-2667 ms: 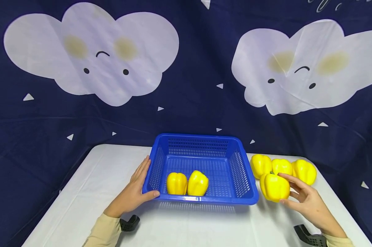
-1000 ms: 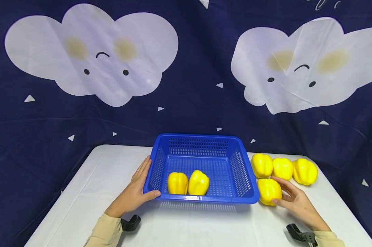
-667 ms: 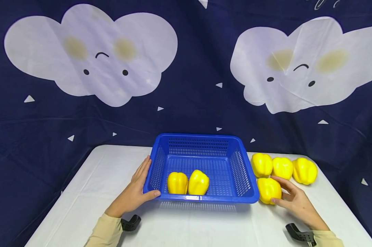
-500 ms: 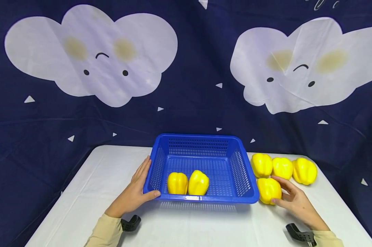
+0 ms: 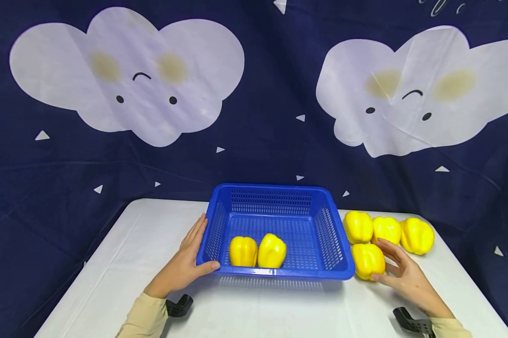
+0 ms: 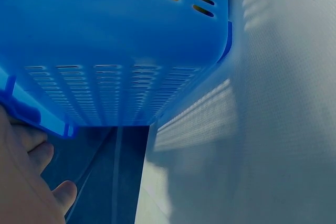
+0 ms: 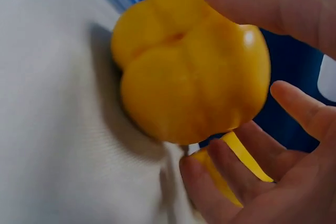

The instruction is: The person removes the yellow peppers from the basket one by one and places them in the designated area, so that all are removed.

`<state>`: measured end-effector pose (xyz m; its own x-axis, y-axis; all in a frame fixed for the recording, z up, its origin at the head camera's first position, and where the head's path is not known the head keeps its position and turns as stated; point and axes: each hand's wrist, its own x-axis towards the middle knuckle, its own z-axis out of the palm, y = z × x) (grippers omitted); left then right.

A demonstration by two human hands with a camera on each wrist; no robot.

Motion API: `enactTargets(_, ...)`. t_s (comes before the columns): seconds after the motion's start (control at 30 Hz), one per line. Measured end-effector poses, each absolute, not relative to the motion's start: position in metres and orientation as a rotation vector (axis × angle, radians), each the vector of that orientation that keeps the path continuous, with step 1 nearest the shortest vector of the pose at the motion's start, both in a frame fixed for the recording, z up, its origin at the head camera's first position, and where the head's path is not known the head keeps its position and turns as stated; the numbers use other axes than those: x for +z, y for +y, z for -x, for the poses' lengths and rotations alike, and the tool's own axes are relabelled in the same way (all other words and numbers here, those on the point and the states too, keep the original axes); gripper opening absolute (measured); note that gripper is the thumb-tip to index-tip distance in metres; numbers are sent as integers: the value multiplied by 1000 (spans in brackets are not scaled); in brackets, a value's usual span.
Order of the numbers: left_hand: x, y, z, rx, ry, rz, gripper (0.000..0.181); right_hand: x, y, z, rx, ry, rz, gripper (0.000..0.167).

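A blue plastic basket [image 5: 275, 273] stands mid-table with two yellow bell peppers, one on the left [image 5: 243, 251] and one on the right [image 5: 272, 251], near its front wall. My left hand [image 5: 181, 267] rests at its front left corner, thumb on the rim and fingers fairly straight along the left side. Just right of the basket sits another yellow bell pepper [image 5: 368, 261] on the table. My right hand [image 5: 407, 277] is beside it, thumb at its near side. In the right wrist view the fingers are spread and relaxed, the index fingertip [image 7: 281, 88] apart from that pepper [image 7: 194, 61].
Behind the right hand, a row of three more yellow bell peppers [image 5: 386, 230] lies along the table's back right. White cloth covers the table [image 5: 279, 310]. A dark blue curtain [image 5: 275, 155] with clouds hangs behind. Black wrist mounts [image 5: 179, 306] sit under both wrists.
The right hand brought its pepper down and left onto the table beside the basket. Since half a second ago its fingers have loosened slightly away from it. The left hand stays put.
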<state>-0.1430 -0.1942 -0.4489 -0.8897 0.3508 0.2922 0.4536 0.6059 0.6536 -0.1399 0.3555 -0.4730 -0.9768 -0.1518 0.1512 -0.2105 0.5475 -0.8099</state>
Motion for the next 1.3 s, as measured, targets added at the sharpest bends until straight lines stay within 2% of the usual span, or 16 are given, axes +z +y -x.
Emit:
enactTargets(0.53,-451,-192,144,-1160,-2693,677,107,-442,346,130,1320,-2632,-243,91)
enactTargets(0.83,-452,-193,145,-1166,-2673,686,106,-421,320,124,1345,-2498,-406,90)
enactTargets(0.97,-453,-193,145,-1173,-2669,690,106,-411,309,123,1293,-2535,-380,89)
enactTargets(1.3,-453,-194,144,-1168,-2652,709,107,-388,285,129,1270,-2610,-388,78)
